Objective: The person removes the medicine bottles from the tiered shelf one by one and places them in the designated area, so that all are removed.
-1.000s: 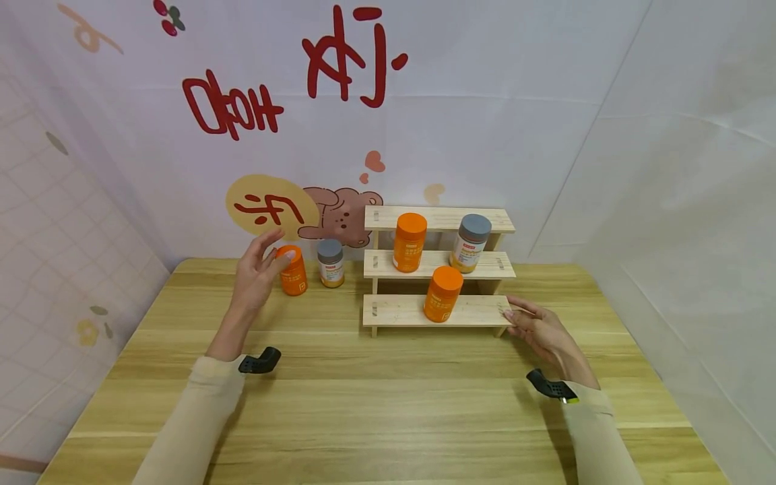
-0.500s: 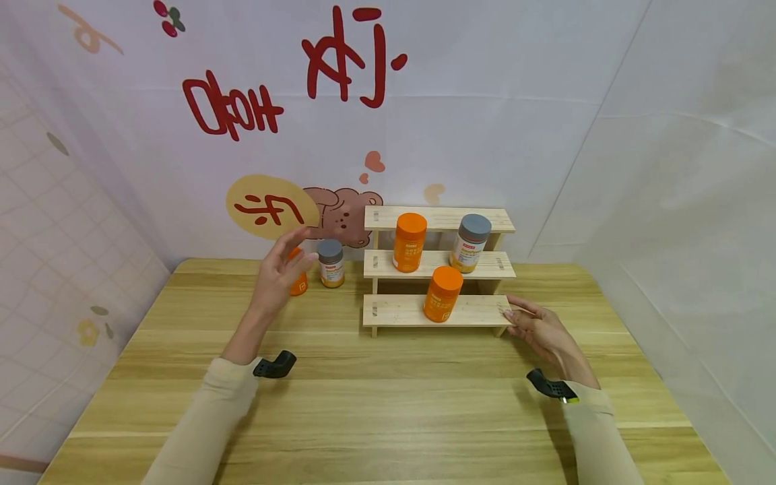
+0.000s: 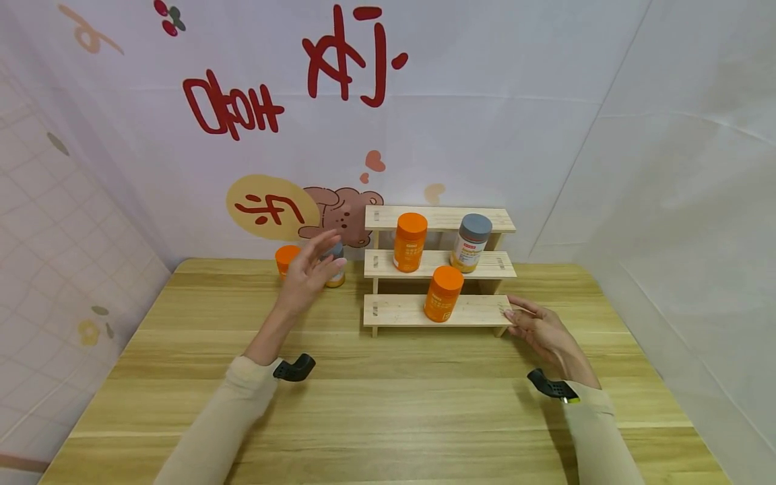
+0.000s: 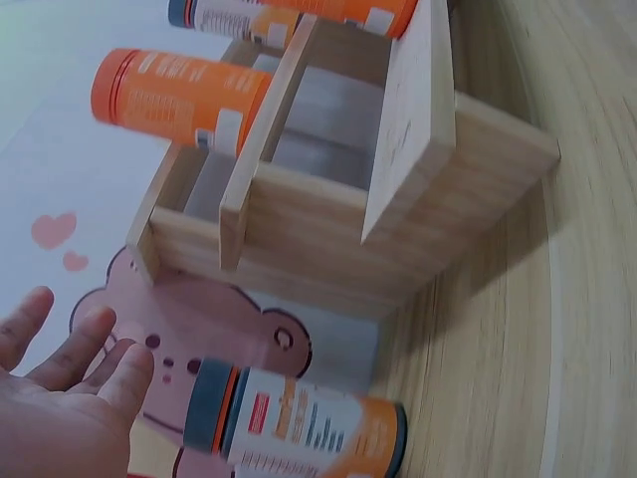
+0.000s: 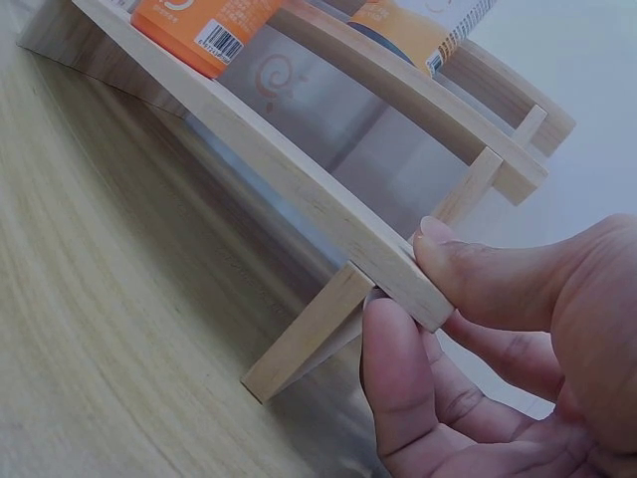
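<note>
My left hand (image 3: 308,275) is held in the air with its fingers spread and nothing in them. In the head view it overlaps a grey-lidded supplement bottle (image 4: 289,423), which stands on the table. Left of that bottle is an orange bottle (image 3: 287,259), partly hidden by the hand. My right hand (image 3: 541,330) pinches the right end of the lowest step of a three-step wooden display rack (image 3: 394,311), thumb on top and fingers beneath. On the rack, an orange bottle (image 3: 444,294) stands on the lowest step. Another orange bottle (image 3: 410,244) and a grey-lidded bottle (image 3: 471,244) stand on the middle step.
The rack stands on a wood-grain table (image 3: 388,411), close to a white backdrop (image 3: 485,121) with red writing and a printed bear (image 3: 345,219). A second pale sheet (image 3: 697,222) hangs along the right side.
My left hand has moved right, from over the orange bottle to in front of the grey-lidded one on the table. My right hand keeps its grip on the rack.
</note>
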Tool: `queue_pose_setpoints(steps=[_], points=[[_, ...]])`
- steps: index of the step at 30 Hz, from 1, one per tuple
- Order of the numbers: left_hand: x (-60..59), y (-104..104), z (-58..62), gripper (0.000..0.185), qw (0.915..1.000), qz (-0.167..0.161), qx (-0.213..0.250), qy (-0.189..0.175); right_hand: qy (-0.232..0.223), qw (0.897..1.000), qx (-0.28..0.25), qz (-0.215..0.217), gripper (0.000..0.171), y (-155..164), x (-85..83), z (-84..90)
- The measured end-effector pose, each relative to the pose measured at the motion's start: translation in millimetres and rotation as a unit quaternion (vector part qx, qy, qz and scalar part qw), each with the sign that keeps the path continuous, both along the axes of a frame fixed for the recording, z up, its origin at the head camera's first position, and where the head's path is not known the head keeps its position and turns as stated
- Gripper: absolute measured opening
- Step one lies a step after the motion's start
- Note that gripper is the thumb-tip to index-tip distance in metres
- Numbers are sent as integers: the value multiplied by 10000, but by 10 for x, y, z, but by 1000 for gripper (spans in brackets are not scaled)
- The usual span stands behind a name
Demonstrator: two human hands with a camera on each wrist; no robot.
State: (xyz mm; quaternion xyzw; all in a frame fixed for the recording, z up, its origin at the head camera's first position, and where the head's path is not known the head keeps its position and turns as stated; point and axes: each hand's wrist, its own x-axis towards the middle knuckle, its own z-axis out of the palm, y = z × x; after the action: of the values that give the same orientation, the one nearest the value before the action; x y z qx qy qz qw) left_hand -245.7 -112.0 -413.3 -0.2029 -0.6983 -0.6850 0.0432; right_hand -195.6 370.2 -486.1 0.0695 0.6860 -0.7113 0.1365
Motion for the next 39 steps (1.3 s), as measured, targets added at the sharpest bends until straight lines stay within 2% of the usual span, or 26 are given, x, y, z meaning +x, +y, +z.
queue_pose_setpoints(steps=[9,24,31,39], points=[[-11,258,18,63,9996,-252,122,-88,-23,10000,48,61,75,19,10,4],[-89,666,45,64,9982,-509,-92,-296,-22,10000,12,55,75,6,17,26],[-146,855,61,65,9974,-531,-108,-466,-4,9999,69,73,75,13,18,20],[-228,1016,66,66,9978,-374,-174,-513,59,9999,-48,78,71,13,4,-3]])
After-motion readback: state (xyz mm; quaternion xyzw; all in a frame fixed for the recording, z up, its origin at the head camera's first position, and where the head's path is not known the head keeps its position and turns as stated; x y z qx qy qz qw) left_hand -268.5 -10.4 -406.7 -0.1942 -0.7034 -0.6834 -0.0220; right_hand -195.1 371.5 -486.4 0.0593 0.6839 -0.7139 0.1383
